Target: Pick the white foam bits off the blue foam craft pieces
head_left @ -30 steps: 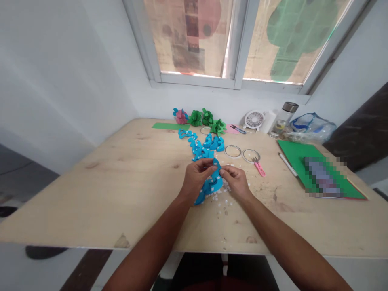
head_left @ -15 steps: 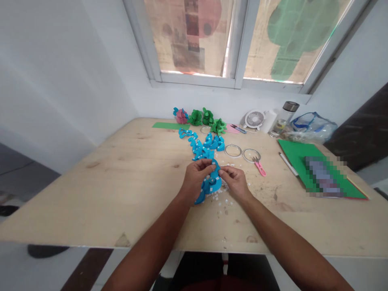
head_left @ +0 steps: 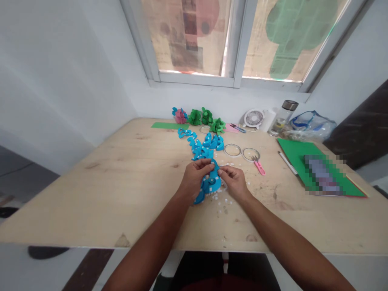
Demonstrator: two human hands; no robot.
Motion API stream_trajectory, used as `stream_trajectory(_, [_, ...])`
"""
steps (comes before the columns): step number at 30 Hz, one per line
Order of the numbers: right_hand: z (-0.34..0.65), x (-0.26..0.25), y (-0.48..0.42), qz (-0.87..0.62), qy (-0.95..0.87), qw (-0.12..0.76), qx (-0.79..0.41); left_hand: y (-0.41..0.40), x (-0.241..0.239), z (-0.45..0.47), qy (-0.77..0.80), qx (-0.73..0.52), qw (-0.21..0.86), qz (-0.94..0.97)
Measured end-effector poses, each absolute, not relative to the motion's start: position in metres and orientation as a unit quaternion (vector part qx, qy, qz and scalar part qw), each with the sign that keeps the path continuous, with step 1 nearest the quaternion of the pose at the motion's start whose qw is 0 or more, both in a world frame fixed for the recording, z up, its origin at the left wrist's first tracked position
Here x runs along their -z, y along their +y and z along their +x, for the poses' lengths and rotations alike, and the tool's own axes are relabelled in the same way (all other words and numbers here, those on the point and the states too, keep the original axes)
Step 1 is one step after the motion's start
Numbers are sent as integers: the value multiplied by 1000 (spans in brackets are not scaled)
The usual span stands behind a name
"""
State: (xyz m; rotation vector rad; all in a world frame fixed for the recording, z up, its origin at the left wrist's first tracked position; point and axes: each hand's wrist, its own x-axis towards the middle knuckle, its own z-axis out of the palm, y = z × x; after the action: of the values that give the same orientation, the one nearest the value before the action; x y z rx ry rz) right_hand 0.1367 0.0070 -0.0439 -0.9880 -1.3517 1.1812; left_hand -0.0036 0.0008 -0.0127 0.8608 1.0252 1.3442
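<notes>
Between my two hands is a blue paper cutout [head_left: 214,171] with a curved outline. My left hand [head_left: 194,176] pinches its left side between thumb and fingers. My right hand [head_left: 235,180] is closed at the cutout's right edge, with thumb and forefinger tips touching it; anything smaller in that pinch is hidden. More blue cutouts [head_left: 200,197] dotted with small white squares lie under and beside my left hand. Just beyond my hands, a pile of blue cutouts [head_left: 201,151] bears similar squares. White bits [head_left: 222,202] are scattered near my right hand.
Two tape rolls [head_left: 233,150] and pink-handled snips [head_left: 259,165] lie right of the pile. Green paper ornaments [head_left: 195,117] stand along the wall. Farther right are a small fan [head_left: 254,118], a bottle [head_left: 283,117], a pen [head_left: 287,163] and green sheets [head_left: 297,149].
My hands stay at the blue cutout with nearly the same pinch. A white square seen by my left thumb before no longer shows there. The view has shifted slightly.
</notes>
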Motion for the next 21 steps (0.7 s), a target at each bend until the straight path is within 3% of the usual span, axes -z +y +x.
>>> stream_trajectory(14, [135, 47, 6, -427, -570, 514, -479, 3, 11, -1, 436, -595, 576, 352])
stream_trajectory(21, [133, 48, 4, -426, -594, 500, -464, 2, 14, 2, 440, -631, 520, 370])
